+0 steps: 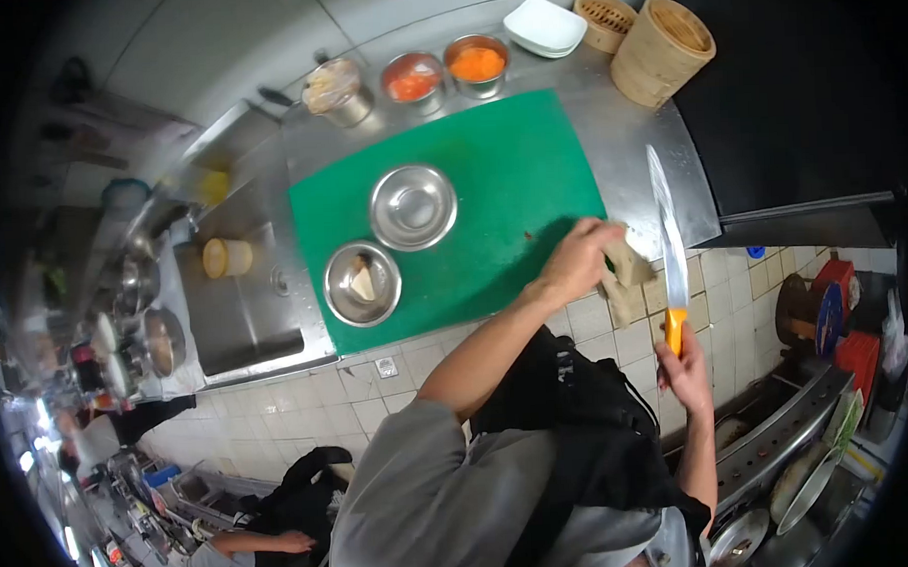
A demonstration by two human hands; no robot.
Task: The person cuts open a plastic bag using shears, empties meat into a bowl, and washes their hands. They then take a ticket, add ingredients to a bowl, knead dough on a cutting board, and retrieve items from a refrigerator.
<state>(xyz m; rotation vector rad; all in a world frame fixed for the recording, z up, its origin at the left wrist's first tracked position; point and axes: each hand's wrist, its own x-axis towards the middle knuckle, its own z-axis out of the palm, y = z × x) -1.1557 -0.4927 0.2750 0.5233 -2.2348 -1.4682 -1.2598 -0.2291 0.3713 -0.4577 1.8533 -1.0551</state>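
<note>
Knife (pixel 674 251) and cloth (pixel 623 300), one of each, were the things in hand. The knife had a long, bright, narrow-tipped blade and an orange-yellow handle; it stood out past the bench (pixel 635 162) edge, tip pointing away from the person. The right grip (pixel 687 375) was closed around its handle. The cloth was beige, crumpled and drooping in two folds by the near right corner of the green board (pixel 494 147); the left grip (pixel 576 261) was bent shut over its top, though blur hid how tightly. On that single board were two steel bowls (pixel 378 192), the nearer containing one pale wedge (pixel 363 283). Three metal tubs (pixel 481 87) lined the back: one of pale stuff, one of red pieces, one of orange. Beside them were stacked white dishes (pixel 545 25), their number unclear, and two steamers (pixel 656 61), one low, one tall.
</note>
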